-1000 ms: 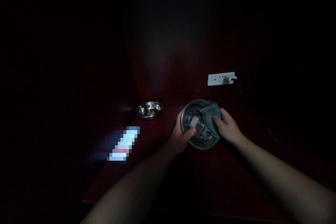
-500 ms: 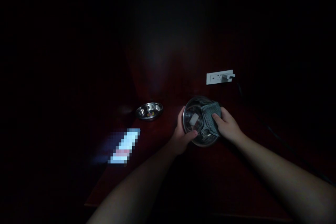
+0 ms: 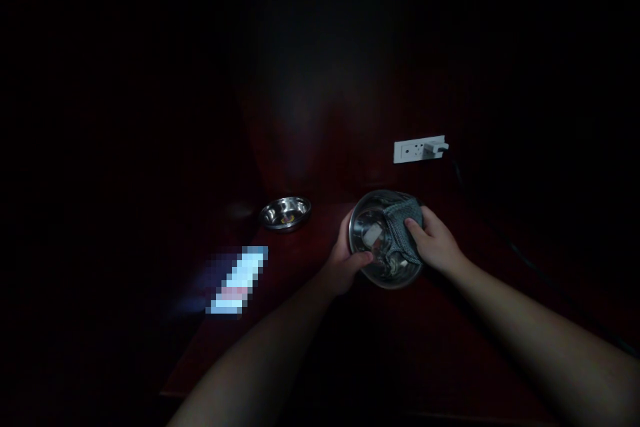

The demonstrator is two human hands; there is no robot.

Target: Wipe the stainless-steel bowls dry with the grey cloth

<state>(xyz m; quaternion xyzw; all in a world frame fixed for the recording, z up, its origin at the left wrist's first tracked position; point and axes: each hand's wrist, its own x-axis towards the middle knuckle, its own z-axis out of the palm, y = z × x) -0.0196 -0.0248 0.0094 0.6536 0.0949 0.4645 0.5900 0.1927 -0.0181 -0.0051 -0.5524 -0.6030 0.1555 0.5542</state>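
Observation:
A shiny metal bowl [image 3: 367,213] is held tilted above the dark red table, its inside facing me. A pale patch, perhaps a label, shows at its bottom. My left hand [image 3: 346,263] grips the bowl's left rim, thumb inside and fingers behind the wall. A grey-green woven cloth [image 3: 404,223] is folded over the right rim and hangs partly into the bowl. My right hand [image 3: 435,240] is closed on the cloth at that rim, thumb on top; its other fingers are mostly hidden behind.
A shallow metal dish [image 3: 285,214] with a coloured sticker stands at the back left of the table [image 3: 320,240]. Nearer, a bright pixelated rectangle [image 3: 239,280] lies by the left edge. On the back wall is a white socket plate [image 3: 419,149] with a plug and dark cable. The surroundings are very dark.
The bowl shifted slightly up and then back down, turning a little in my hands. Both hands keep their hold on the bowl and the cloth.

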